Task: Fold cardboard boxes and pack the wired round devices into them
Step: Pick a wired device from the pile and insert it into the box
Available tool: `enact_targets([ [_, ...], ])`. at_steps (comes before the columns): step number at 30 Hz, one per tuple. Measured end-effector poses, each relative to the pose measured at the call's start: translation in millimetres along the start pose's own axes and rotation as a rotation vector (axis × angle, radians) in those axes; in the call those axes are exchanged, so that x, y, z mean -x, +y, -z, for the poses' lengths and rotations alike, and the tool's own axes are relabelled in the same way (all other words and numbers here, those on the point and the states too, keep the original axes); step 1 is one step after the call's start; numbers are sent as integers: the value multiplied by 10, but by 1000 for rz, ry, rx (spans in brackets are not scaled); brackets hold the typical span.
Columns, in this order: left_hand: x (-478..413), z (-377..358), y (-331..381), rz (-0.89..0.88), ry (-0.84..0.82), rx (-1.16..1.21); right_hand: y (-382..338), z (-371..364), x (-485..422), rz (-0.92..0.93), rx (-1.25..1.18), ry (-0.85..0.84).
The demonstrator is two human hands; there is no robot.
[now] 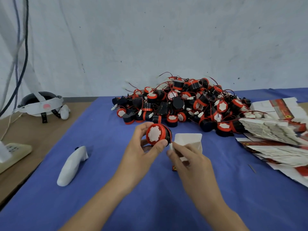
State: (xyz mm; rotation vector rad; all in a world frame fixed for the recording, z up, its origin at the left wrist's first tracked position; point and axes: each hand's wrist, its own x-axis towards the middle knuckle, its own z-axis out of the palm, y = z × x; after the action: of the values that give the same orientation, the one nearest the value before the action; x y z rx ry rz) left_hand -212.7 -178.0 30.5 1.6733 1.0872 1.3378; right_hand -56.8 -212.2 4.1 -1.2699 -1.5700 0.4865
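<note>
Obs: left hand [141, 150] gripped one device [157, 135] by its rim, thumb below and fingers curled over the top, white face turned to the camera; probably held up so its lead could be gathered; right hand [188, 157] pinched the white plug [171, 146] between thumb and forefinger, close against the device's side, other fingers loosely curled; judged: wire being tucked in before loading; an open box [189, 138] sat just behind the right hand, its mouth toward the device, likely kept near for a short drop-in; whether that hand also held it, could not tell; the pile [183, 104] of devices lay beyond on the blue cloth [116, 189]; flat boxes [266, 129] stacked at right, within reach; their print was red and white with a small yellow-black emblem; no text legible there, none seen on the device.
</note>
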Motion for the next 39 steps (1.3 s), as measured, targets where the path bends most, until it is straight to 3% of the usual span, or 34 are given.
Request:
enact_targets([
  [5, 67, -61, 22, 13, -109, 53, 26, 65, -41, -142, -194, -79],
  [10, 76, -17, 59, 54, -291, 64, 21, 97, -48, -114, -59, -73],
  [13, 69, 30, 80, 106, -364, 130, 23, 94, -18, -144, -140, -51],
  [18, 105, 7, 77, 139, -495, 155, 52, 106, -32, 52, -241, -145],
  [23, 160, -125, 149, 124, -340, 18, 84, 166, -67, 65, -177, -29],
  [26, 219, -202, 202, 100, -208, -57, 83, 165, -79, 157, 65, 86],
  [31, 330, -364, 285, 65, -190, 6, 152, 134, -6, 441, 371, 196],
  [35, 298, -349, 319, 36, -200, 35, 113, 116, -8, 489, 352, 255],
  [39, 257, -296, 269, 33, -203, -8, 125, 117, -12, 498, 363, 159],
])
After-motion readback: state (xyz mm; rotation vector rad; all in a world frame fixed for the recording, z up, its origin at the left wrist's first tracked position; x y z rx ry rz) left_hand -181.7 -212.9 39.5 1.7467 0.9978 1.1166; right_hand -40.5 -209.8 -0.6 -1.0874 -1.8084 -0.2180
